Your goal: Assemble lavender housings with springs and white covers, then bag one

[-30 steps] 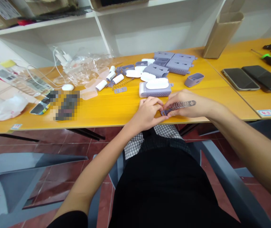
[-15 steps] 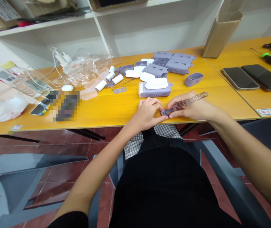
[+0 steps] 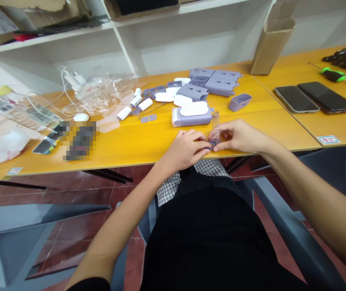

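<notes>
Near the table's front edge, my left hand [image 3: 186, 148] pinches a small purple plate [image 3: 214, 143] between thumb and fingers. My right hand [image 3: 236, 136] is closed around the lower end of a thin metal coil spring [image 3: 215, 120], its thumb at the plate's right side. The spring stands roughly upright from the plate and is blurred. My fingers hide where spring and plate meet. Just beyond my hands lies a purple perforated case [image 3: 195, 119] with a white oval piece [image 3: 194, 108] on top.
Behind are several purple shells [image 3: 221, 85], white rollers [image 3: 124, 113], another spring [image 3: 156, 107] and a similar small plate [image 3: 148, 118]. A purple oval cup [image 3: 240, 102] stands to the right. Farther right lie two phones [image 3: 296, 99] and a screwdriver [image 3: 332, 74]. Clear plastic bags [image 3: 106, 87] lie left.
The spring has swung from leaning right over my right hand to standing roughly upright. My right hand's fingers have shifted around its base. The view has shifted slightly.
</notes>
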Tool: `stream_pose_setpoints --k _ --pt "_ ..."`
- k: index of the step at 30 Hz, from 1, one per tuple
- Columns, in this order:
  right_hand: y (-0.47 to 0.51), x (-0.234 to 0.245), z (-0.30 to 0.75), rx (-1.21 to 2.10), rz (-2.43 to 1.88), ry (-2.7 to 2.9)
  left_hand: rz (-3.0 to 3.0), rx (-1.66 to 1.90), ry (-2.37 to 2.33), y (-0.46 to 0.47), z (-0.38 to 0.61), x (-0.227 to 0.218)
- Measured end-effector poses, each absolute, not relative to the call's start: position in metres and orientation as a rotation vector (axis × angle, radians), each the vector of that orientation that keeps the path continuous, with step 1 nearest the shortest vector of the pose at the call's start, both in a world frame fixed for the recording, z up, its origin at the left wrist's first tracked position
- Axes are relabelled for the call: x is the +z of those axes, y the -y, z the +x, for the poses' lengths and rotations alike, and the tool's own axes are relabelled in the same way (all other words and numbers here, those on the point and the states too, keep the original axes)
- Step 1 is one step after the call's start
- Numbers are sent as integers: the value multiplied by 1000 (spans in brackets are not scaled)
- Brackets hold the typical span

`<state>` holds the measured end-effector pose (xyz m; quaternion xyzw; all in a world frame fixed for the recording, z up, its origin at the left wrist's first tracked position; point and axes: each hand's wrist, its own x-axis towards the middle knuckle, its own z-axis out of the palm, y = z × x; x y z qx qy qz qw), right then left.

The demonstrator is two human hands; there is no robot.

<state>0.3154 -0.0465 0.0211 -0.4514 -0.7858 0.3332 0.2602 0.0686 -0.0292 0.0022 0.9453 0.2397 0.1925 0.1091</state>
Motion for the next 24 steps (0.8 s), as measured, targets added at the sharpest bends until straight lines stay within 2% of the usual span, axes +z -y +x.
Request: stream_pose_setpoints --k 7,16,24 --pt "51 23 325 814 -1218 2208 2740 693 -672 26 68 -3" --pt "65 17 317 592 -1236 2235 2576 668 -607 24 66 9" --pt "74 15 311 528 -1175 2293 2520 677 -601 24 63 6"
